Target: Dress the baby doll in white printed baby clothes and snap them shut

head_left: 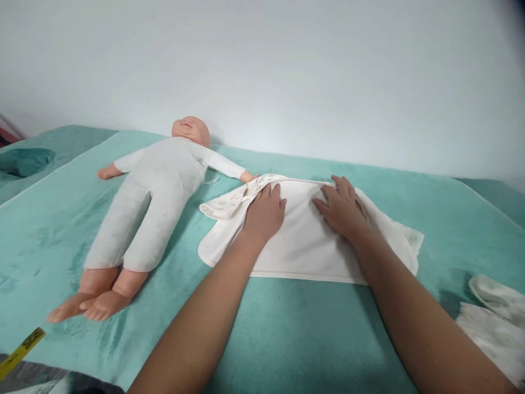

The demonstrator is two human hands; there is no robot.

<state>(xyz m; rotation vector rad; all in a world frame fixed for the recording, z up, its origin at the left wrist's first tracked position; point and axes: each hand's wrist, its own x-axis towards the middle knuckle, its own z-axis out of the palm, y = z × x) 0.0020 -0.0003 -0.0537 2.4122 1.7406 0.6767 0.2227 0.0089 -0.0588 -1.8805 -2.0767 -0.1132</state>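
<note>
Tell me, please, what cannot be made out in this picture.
In the head view:
- White garment beneath left hand and right hand: covered by them.
- Yellow strip: print too small; cut by left edge.
- Patterned white cloth: cut by right edge.
- Baby doll: back hidden underneath.

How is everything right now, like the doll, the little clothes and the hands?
Doll: lying face-up
White garment: spread out, partly folded
Left hand: open, on the garment
Right hand: open, on the garment
Green cover: laid out, slightly wrinkled
Patterned cloth: crumpled, partly out of view
</note>
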